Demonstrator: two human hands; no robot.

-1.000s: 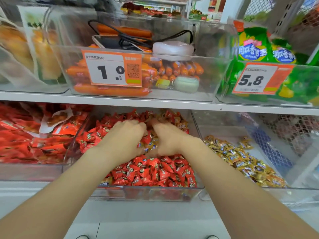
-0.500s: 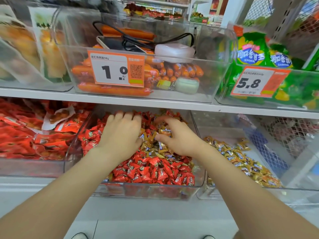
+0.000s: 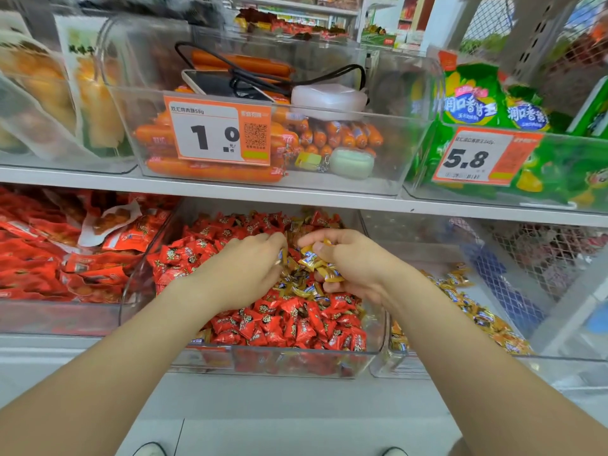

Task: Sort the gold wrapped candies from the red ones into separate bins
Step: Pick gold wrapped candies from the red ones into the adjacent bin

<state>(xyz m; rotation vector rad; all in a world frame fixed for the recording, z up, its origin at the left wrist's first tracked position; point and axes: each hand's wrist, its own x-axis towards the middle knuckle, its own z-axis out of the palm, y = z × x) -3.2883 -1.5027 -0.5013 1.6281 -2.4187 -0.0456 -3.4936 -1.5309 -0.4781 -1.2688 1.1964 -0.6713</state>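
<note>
The right hand (image 3: 348, 261) cups several gold candies (image 3: 312, 262); the left hand (image 3: 243, 271) pinches 1. Best shed any reds (image 3: 286, 320) before crossing to the right bin (image 3: 427, 251).

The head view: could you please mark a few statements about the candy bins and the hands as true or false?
1. The right grip holds small gold-wrapped candies. True.
2. The clear plastic middle bin holds only small red-wrapped candies. False: gold ones lie mixed among them.
3. The clear plastic right-hand bin contains gold-wrapped candies. True.
4. The orange-and-white price tag above the middle bin reads 5.8. False: it reads 1.0.
</note>
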